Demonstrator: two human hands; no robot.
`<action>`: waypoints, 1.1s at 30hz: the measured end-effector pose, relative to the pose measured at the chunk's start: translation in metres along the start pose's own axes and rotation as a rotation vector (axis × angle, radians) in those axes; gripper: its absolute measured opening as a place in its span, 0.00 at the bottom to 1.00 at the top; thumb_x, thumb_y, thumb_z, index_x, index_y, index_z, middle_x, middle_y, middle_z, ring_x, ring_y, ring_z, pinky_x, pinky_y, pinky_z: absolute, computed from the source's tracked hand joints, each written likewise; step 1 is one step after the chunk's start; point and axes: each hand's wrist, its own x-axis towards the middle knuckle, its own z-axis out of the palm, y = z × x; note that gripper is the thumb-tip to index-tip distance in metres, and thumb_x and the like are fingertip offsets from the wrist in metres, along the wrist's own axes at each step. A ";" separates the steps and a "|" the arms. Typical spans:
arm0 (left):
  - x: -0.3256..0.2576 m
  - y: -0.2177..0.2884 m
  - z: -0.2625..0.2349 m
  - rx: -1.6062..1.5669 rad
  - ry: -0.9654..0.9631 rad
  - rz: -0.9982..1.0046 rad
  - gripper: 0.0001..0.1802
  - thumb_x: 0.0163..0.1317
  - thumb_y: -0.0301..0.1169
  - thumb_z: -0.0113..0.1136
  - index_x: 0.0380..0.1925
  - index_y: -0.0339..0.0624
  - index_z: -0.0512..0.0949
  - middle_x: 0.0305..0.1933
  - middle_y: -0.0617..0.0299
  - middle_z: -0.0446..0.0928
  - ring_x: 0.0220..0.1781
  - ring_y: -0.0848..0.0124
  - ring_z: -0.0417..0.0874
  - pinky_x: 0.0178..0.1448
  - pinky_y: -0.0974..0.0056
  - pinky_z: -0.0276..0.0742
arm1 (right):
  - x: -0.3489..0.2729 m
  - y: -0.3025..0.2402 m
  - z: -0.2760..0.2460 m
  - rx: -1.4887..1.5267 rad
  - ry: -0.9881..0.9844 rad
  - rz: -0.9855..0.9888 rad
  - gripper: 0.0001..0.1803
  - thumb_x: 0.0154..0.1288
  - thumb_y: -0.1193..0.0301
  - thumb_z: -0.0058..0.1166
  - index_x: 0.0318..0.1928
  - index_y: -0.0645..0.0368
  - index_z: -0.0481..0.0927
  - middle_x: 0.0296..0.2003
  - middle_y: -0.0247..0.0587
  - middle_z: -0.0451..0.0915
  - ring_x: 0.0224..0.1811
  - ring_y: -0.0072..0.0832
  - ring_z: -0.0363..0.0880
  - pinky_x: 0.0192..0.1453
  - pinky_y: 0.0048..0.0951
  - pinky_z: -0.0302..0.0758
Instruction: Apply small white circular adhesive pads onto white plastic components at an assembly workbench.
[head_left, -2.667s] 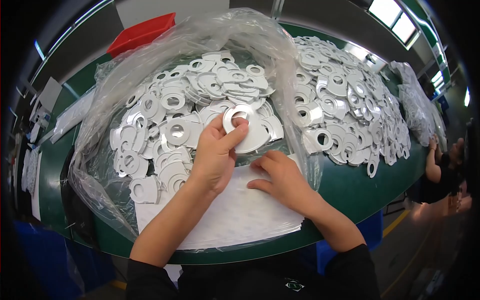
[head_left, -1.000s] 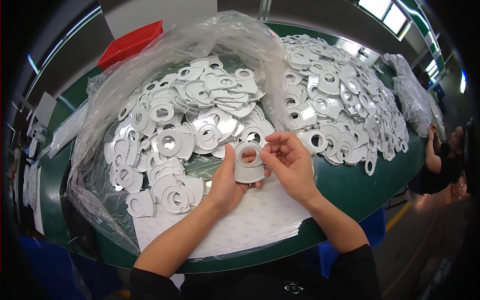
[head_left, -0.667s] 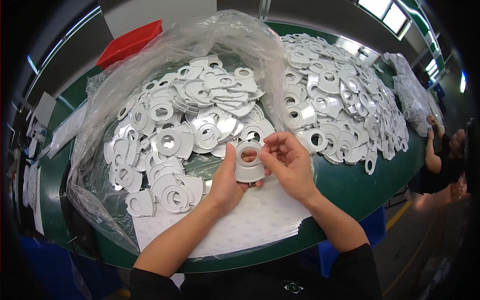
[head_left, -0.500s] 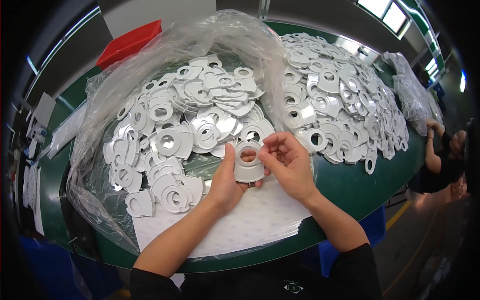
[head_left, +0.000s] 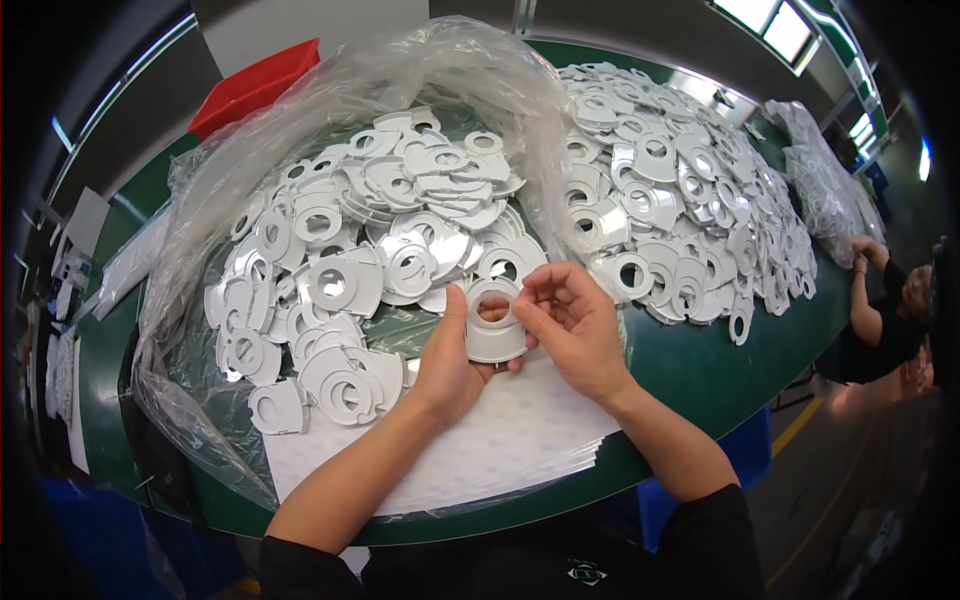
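Observation:
A flat white plastic part (head_left: pixel 497 346) with a round hole and a flared lower edge is held up in front of me. My left hand (head_left: pixel 450 362) grips it from the left, thumb along the side and fingers behind it. At its right rim, my right hand (head_left: pixel 575 325) pinches the edge between thumb and forefinger, the other fingers curled. Just beyond my hands lies a pile of similar white parts (head_left: pixel 335 283) on clear plastic. Beneath my wrists is a stack of white sheets (head_left: pixel 450 465).
A crumpled clear plastic bag (head_left: pixel 215 190) surrounds the left pile. A larger heap of white parts (head_left: pixel 700 190) covers the right of the green table (head_left: pixel 700 370). A red bin (head_left: pixel 255 88) stands at the back left. At far right another person (head_left: pixel 885 310) touches a plastic bag (head_left: pixel 815 180).
Both hands hold nearly the same position with the white part. The view has shifted very slightly, and the part appears a little tilted compared with before.

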 end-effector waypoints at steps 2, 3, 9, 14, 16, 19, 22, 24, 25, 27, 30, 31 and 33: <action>0.000 0.000 0.000 -0.003 0.002 -0.001 0.35 0.70 0.59 0.22 0.48 0.40 0.69 0.44 0.58 0.75 0.42 0.66 0.77 0.37 0.65 0.71 | 0.000 0.000 0.000 0.002 -0.003 0.000 0.11 0.63 0.77 0.55 0.45 0.64 0.71 0.33 0.33 0.74 0.28 0.13 0.71 0.31 0.15 0.72; 0.000 0.000 0.000 -0.008 0.002 -0.002 0.35 0.70 0.59 0.22 0.48 0.40 0.69 0.44 0.58 0.75 0.42 0.66 0.77 0.37 0.65 0.71 | 0.000 0.000 0.000 -0.001 -0.003 0.002 0.11 0.63 0.77 0.56 0.45 0.64 0.71 0.33 0.33 0.74 0.28 0.13 0.71 0.31 0.15 0.72; -0.001 0.001 0.003 0.005 0.026 -0.006 0.35 0.70 0.59 0.22 0.48 0.40 0.68 0.44 0.58 0.75 0.42 0.66 0.77 0.37 0.64 0.71 | 0.000 0.001 0.000 -0.013 0.002 0.001 0.11 0.63 0.77 0.56 0.45 0.65 0.71 0.33 0.33 0.74 0.27 0.13 0.71 0.31 0.16 0.72; 0.000 0.001 0.002 -0.010 0.021 -0.005 0.34 0.70 0.59 0.22 0.46 0.41 0.68 0.43 0.58 0.75 0.42 0.66 0.77 0.36 0.65 0.71 | 0.000 0.001 -0.001 -0.029 0.004 -0.005 0.11 0.63 0.76 0.56 0.44 0.65 0.71 0.33 0.34 0.74 0.27 0.13 0.71 0.31 0.15 0.72; 0.000 0.001 0.001 -0.024 0.007 -0.003 0.34 0.70 0.59 0.22 0.46 0.42 0.68 0.43 0.59 0.75 0.42 0.66 0.77 0.36 0.65 0.71 | 0.001 0.001 -0.002 -0.049 -0.014 0.001 0.11 0.63 0.79 0.55 0.45 0.64 0.70 0.34 0.35 0.75 0.30 0.14 0.74 0.31 0.15 0.72; 0.000 0.000 0.001 -0.038 -0.006 0.003 0.32 0.70 0.59 0.24 0.45 0.43 0.68 0.42 0.59 0.75 0.42 0.67 0.77 0.36 0.66 0.70 | 0.000 0.002 0.000 -0.036 0.011 -0.018 0.11 0.62 0.77 0.56 0.43 0.64 0.71 0.32 0.33 0.75 0.26 0.13 0.71 0.30 0.15 0.72; -0.001 0.001 0.002 -0.002 -0.036 0.033 0.25 0.71 0.54 0.34 0.45 0.43 0.68 0.41 0.60 0.74 0.41 0.68 0.77 0.35 0.66 0.71 | 0.001 0.003 0.000 -0.052 0.015 -0.033 0.11 0.62 0.78 0.56 0.43 0.65 0.71 0.32 0.34 0.75 0.25 0.13 0.71 0.29 0.16 0.72; -0.002 0.003 0.005 0.098 0.002 0.062 0.15 0.70 0.43 0.44 0.45 0.43 0.68 0.42 0.61 0.74 0.41 0.70 0.77 0.34 0.67 0.71 | 0.000 0.002 0.001 -0.056 0.016 -0.036 0.10 0.62 0.78 0.56 0.43 0.65 0.71 0.32 0.34 0.75 0.25 0.13 0.71 0.29 0.16 0.73; -0.002 0.002 0.004 0.099 0.001 0.063 0.15 0.70 0.43 0.44 0.45 0.43 0.68 0.42 0.61 0.74 0.41 0.70 0.77 0.34 0.67 0.71 | 0.000 0.001 0.002 -0.061 0.018 -0.037 0.10 0.61 0.79 0.56 0.43 0.65 0.72 0.31 0.34 0.75 0.25 0.13 0.71 0.28 0.17 0.73; -0.002 0.000 0.001 0.068 0.002 0.053 0.10 0.67 0.34 0.47 0.44 0.43 0.67 0.42 0.61 0.73 0.40 0.71 0.77 0.33 0.67 0.72 | -0.001 0.000 0.002 -0.070 0.019 -0.044 0.10 0.61 0.79 0.56 0.42 0.65 0.72 0.31 0.34 0.75 0.26 0.13 0.72 0.28 0.17 0.74; -0.001 0.000 0.001 0.075 -0.012 0.045 0.09 0.66 0.31 0.46 0.45 0.44 0.66 0.43 0.60 0.73 0.40 0.71 0.77 0.33 0.67 0.72 | -0.001 0.002 0.002 -0.100 0.021 -0.062 0.10 0.61 0.79 0.56 0.42 0.65 0.72 0.31 0.34 0.75 0.26 0.14 0.72 0.28 0.18 0.75; -0.001 0.000 0.001 0.076 -0.012 0.045 0.09 0.66 0.31 0.46 0.45 0.44 0.66 0.43 0.60 0.73 0.40 0.71 0.77 0.33 0.67 0.72 | -0.001 0.003 0.001 -0.121 0.022 -0.074 0.10 0.61 0.79 0.56 0.43 0.65 0.72 0.31 0.35 0.75 0.26 0.14 0.73 0.29 0.19 0.76; -0.001 0.000 0.000 0.070 0.005 0.049 0.10 0.66 0.31 0.46 0.45 0.44 0.66 0.42 0.59 0.73 0.40 0.70 0.77 0.33 0.66 0.72 | -0.001 0.000 0.002 -0.163 0.018 -0.098 0.11 0.61 0.80 0.55 0.44 0.65 0.72 0.33 0.35 0.76 0.28 0.15 0.73 0.30 0.18 0.74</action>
